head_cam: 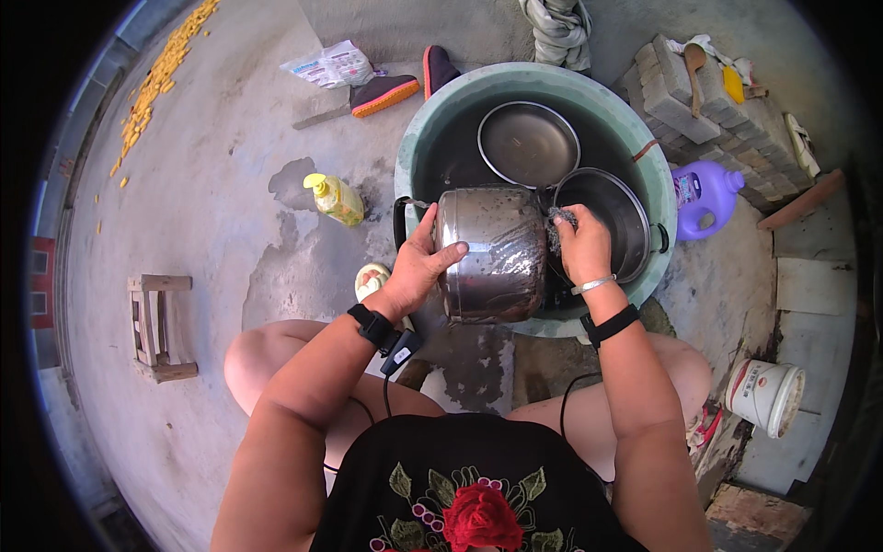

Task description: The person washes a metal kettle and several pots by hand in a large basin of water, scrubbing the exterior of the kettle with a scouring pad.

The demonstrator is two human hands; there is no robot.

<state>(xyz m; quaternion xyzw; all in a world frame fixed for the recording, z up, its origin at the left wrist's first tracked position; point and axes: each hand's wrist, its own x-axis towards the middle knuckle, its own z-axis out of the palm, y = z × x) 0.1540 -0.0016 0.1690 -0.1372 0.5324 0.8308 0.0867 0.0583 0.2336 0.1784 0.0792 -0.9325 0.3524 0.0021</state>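
Observation:
My left hand point(422, 265) grips a stainless steel pot point(493, 255) near its rim, thumb on the outer wall. The pot lies tilted on its side over the near edge of a green plastic tub point(408, 162); its wall is wet and darkly stained. In my right hand point(585, 245) is a steel wool scourer point(562, 224), held close to the pot's base. Dark water fills the tub. A round metal lid or shallow pan point(529, 143) lies in it at the back, and a second metal pot point(631, 214) with a black handle leans at the right.
A yellow pump bottle point(338, 200) stands left of the tub, a purple jug point(707, 199) right of it. Stacked bricks point(724, 110) carry a wooden spoon point(694, 76). A wooden stool point(162, 328), slippers point(386, 95) and a white bucket point(766, 398) are around me.

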